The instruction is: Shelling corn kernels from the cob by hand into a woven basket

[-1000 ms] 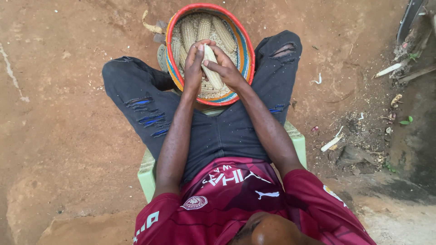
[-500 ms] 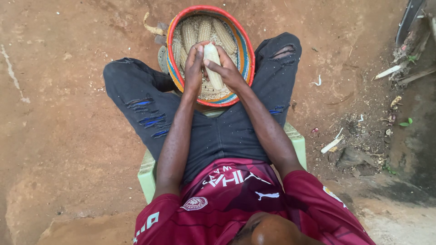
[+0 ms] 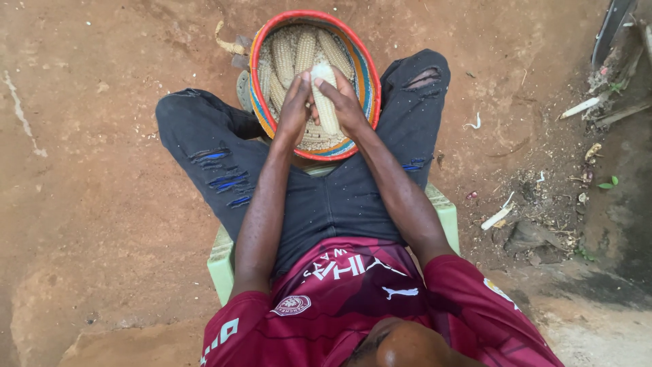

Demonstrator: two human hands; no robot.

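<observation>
hands: 2, left hand (image 3: 297,102), right hand (image 3: 345,102) | corn cob held: 1 (image 3: 326,102) | corn cobs lying in basket: 3 visible (image 3: 293,58) | basket: 1 (image 3: 370,75) | stool: 1 (image 3: 221,261)

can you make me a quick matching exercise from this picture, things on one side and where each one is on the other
1. corn cob
2. woven basket
3. green stool
4. torn dark trousers

a. under the seated person
b. on the person's legs
c. held between both hands
d. on the ground between the knees

Pairs: 1-c, 2-d, 3-a, 4-b
</observation>
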